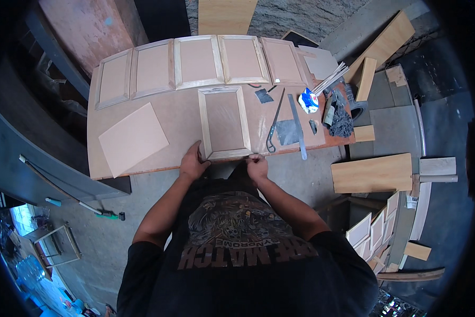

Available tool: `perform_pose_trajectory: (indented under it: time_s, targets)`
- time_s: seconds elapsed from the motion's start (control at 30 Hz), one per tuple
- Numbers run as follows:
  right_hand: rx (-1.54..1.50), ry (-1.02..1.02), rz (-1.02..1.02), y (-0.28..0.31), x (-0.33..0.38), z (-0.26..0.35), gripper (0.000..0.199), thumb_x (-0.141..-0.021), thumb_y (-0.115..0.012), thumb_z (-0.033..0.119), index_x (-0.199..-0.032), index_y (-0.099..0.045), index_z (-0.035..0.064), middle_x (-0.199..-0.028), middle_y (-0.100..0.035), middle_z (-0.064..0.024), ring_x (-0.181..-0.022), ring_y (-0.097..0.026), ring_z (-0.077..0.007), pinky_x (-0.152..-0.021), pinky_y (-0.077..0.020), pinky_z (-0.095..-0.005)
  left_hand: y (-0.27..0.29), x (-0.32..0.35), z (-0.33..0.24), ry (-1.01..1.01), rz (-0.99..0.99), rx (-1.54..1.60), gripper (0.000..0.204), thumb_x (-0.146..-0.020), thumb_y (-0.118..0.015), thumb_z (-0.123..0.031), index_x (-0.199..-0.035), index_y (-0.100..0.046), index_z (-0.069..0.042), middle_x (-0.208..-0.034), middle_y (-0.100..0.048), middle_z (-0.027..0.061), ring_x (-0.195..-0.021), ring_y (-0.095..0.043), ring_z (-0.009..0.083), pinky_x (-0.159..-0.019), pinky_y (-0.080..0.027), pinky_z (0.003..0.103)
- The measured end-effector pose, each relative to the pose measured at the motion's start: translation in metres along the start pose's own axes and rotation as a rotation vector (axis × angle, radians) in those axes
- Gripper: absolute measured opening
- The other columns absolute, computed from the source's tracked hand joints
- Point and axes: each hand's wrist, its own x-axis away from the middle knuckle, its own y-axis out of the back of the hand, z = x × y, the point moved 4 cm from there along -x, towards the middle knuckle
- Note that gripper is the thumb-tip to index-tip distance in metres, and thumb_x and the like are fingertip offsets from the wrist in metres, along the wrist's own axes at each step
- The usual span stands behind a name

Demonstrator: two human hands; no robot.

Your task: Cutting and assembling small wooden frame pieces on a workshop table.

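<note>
Now my left hand (193, 162), thumb and forefinger apart, braces the near left corner of the wooden frame (224, 122) at the near edge of the table (180, 113), while my right hand (257, 168) curls by the other near corner, pinching what I cannot tell.

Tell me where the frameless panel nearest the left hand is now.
In the head view, the frameless panel lies askew on the left of the workbench, just below the row of framed panels and left of the left hand.
</note>
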Motion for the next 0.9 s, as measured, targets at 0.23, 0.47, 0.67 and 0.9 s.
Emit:
perform_pose_trajectory:
  time_s: [0.23,0.47,0.67,0.9]
  targets:
    - [0.257,0.487,0.062,0.028,-0.02,0.094,0.026,-0.09,-0.065,0.008,-0.115,-0.071,0.0078,-0.108,-0.064,-0.0185,-0.096,-0.068,-0.0368,-0.091,-0.0557,-0.042,0.005,0.004,-0.039,-0.248,-0.028,-0.239,0.07,-0.078,-0.087,-0.024,-0.14,-0.057,-0.012,-0.123,-0.062,0.0136,-0.118,-0.062,0.0367,-0.102,-0.052,0.047]
    - [0.921,0.864,0.519,-0.009,-0.083,0.062,0.054,-0.089,-0.059,0.001,-0.137,-0.067,0.0215,-0.132,-0.053,-0.0191,-0.12,-0.061,-0.0389,-0.107,-0.0505,-0.0449,-0.035,-0.016,-0.062,-0.578,0.09,-0.443,0.06,-0.075,-0.085,-0.029,-0.129,-0.065,-0.012,-0.124,-0.063,0.0126,-0.119,-0.061,0.0335,-0.105,-0.05,0.045]
    - [0.974,0.815,0.648,-0.008,-0.079,0.095,0.058,-0.087,-0.058,-0.003,-0.136,-0.07,0.0246,-0.128,-0.056,-0.0182,-0.125,-0.06,-0.0371,-0.108,-0.0503,-0.0408,-0.051,-0.024,-0.044,-0.509,0.05,-0.484,0.044,-0.082,-0.078,-0.023,-0.123,-0.067,-0.011,-0.122,-0.064,0.0116,-0.119,-0.062,0.0338,-0.104,-0.05,0.046]
    - [0.856,0.831,0.63,0.001,-0.078,0.103,0.056,-0.084,-0.058,-0.006,-0.131,-0.075,0.0203,-0.122,-0.06,-0.0189,-0.121,-0.061,-0.0344,-0.108,-0.0497,-0.0358,-0.053,-0.025,-0.048,-0.411,0.08,-0.475,0.038,-0.084,-0.076,-0.021,-0.12,-0.07,-0.01,-0.125,-0.064,0.0122,-0.117,-0.064,0.0348,-0.103,-0.051,0.046]
